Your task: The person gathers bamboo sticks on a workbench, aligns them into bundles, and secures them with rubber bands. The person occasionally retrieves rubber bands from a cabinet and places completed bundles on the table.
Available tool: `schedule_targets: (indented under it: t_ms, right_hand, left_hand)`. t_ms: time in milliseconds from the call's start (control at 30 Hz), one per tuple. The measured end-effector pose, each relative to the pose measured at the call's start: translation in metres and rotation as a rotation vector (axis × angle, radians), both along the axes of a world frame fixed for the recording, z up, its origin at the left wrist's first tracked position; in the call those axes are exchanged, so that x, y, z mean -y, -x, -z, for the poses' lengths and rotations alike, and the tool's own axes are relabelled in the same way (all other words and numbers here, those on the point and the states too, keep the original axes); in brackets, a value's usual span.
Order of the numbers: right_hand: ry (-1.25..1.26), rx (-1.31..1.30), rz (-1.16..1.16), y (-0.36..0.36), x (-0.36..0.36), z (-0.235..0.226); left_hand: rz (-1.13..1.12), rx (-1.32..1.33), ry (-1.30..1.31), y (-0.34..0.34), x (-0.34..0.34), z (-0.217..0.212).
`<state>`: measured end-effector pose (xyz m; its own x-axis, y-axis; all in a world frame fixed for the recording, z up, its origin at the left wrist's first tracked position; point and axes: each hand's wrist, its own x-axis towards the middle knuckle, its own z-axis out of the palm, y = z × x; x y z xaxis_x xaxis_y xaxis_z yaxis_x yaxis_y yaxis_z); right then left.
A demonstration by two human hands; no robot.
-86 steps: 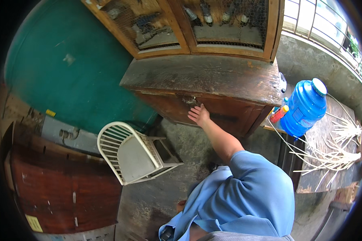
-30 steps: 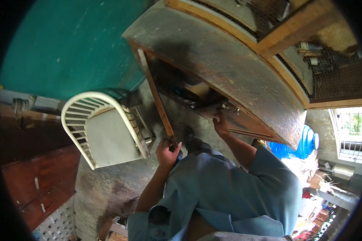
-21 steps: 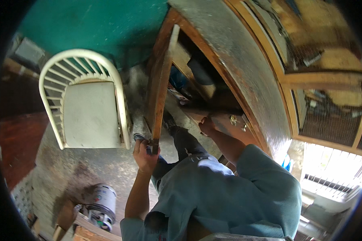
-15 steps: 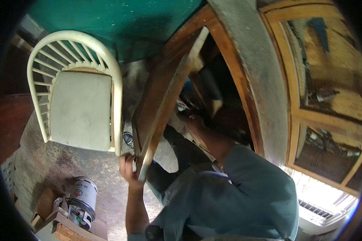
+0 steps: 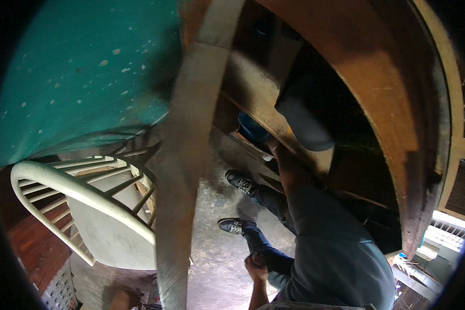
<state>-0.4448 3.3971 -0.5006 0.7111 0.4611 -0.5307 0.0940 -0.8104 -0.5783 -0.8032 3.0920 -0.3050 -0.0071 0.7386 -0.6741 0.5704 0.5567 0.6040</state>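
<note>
A wooden cabinet door stands swung out, its long edge running down the view left of my body. My right arm reaches into the dark cabinet. My right hand is low inside, beside a blue rounded container; shadow hides its fingers, so I cannot see whether it grips the container. Near my knee, my left hand is off the door with its fingers curled in. A dark patch shows at those fingers, too unclear to name. Inside the cabinet, a pale wooden board slants beside a dark grey rounded object.
A cream chair with a spindle back stands left of the door, close to a green wall. The cabinet's brown wooden frame curves along the right. Below are my shoes on the concrete floor.
My left hand has let go of the door edge and moved right, down near my knee. The view has come closer to the cabinet, and my right arm still reaches inside.
</note>
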Motion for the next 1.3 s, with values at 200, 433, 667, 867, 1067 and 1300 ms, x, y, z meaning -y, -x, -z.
schedule_targets:
  t_ms: [200,433,667,867,1067,1300]
  right_hand:
    - [-0.138,-0.098,0.047,-0.020,-0.012,0.028]
    - [-0.198,-0.188,0.066,-0.026,-0.005,0.041]
    - [-0.233,-0.250,0.050,-0.018,-0.010,0.042]
    - [-0.239,-0.279,0.060,-0.013,-0.001,0.042]
    - [-0.252,-0.303,0.080,-0.011,0.015,0.038]
    - [-0.251,-0.308,0.059,0.005,0.019,0.039]
  left_hand:
    - [0.184,-0.263,-0.042,-0.030,0.025,0.024]
    - [0.262,-0.382,0.088,-0.032,0.041,0.043]
    - [0.287,-0.454,0.076,-0.034,0.045,0.054]
    - [0.326,-0.472,0.057,-0.032,0.043,0.053]
    - [0.368,-0.496,0.030,-0.028,0.041,0.052]
    - [0.360,-0.496,0.026,-0.028,0.046,0.056]
